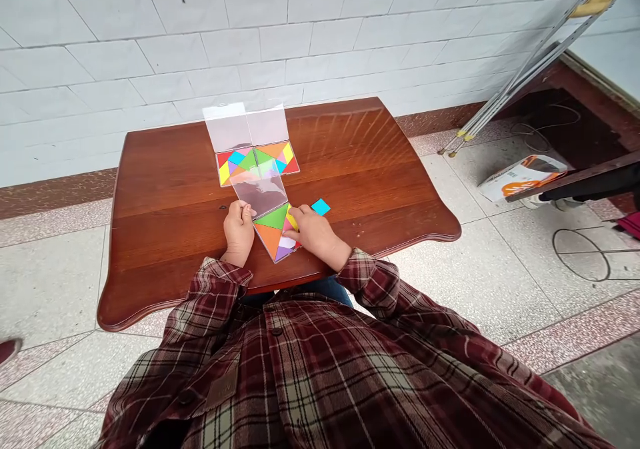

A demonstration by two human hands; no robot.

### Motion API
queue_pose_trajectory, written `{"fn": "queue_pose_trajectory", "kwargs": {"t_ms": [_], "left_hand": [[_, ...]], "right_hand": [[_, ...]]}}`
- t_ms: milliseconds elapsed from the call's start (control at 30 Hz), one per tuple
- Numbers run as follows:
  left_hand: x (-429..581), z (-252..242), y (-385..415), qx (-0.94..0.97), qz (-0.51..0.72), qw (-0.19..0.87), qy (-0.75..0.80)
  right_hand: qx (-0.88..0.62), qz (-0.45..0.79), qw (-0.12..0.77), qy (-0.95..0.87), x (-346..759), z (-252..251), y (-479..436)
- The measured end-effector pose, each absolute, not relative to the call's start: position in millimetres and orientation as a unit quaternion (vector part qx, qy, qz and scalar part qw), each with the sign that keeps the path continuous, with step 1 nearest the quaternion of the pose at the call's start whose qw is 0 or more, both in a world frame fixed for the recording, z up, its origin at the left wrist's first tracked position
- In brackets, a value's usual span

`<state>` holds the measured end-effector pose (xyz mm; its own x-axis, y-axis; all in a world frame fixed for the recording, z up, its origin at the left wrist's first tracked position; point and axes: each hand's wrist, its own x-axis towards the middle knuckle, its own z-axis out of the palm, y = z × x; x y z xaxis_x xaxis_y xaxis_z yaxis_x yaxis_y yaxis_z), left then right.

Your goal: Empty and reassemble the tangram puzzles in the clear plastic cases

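A tangram case [270,239] lies unfolded at the near edge of the table, holding green, orange, purple, yellow and pink pieces. Its see-through lid [260,192] is swung back from the pieces. My left hand [239,230] pinches the case at its left side, by the lid's hinge. Over the right half of the pieces rests my right hand [315,232], thumb and fingers apart, fingertips on the yellow piece [291,219]. Part of the pieces is hidden under it. A loose blue tangram piece [321,206] lies on the wood just beyond my right hand.
Two more tangram cases with filled trays, a left one [227,169] and a right one [290,159], stand behind with lids raised. The brown wooden table [165,196] meets a tiled wall [255,36]. Crutches [520,69] and a white-orange bag [523,177] are at right.
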<state>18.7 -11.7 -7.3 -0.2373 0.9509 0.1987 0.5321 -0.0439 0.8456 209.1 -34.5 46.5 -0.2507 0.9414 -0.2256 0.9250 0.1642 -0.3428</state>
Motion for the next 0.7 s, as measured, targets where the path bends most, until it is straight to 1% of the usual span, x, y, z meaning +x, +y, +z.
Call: {"fn": "queue_pose_trajectory", "kwargs": {"t_ms": [100, 267, 400, 467, 533, 700], "left_hand": [[18, -10, -11, 0.571, 0.451, 0.236, 0.644], [19, -12, -10, 0.570, 0.464, 0.233, 0.636], [20, -12, -10, 0.570, 0.459, 0.235, 0.640], [21, -12, -10, 0.571, 0.454, 0.236, 0.643], [21, -11, -9, 0.573, 0.447, 0.236, 0.645], [20, -14, -8, 0.575, 0.442, 0.232, 0.649]], "right_hand": [[-0.613, 0.169, -0.028, -0.771, 199, 48, -33], [-0.587, 0.118, -0.081, -0.797, 196, 52, -34], [-0.554, 0.100, -0.103, -0.820, 195, 50, -34], [-0.549, 0.101, -0.091, -0.825, 195, 47, -31], [-0.563, 0.117, -0.058, -0.816, 199, 46, -27], [-0.635, 0.184, 0.083, -0.746, 227, 50, -15]]}}
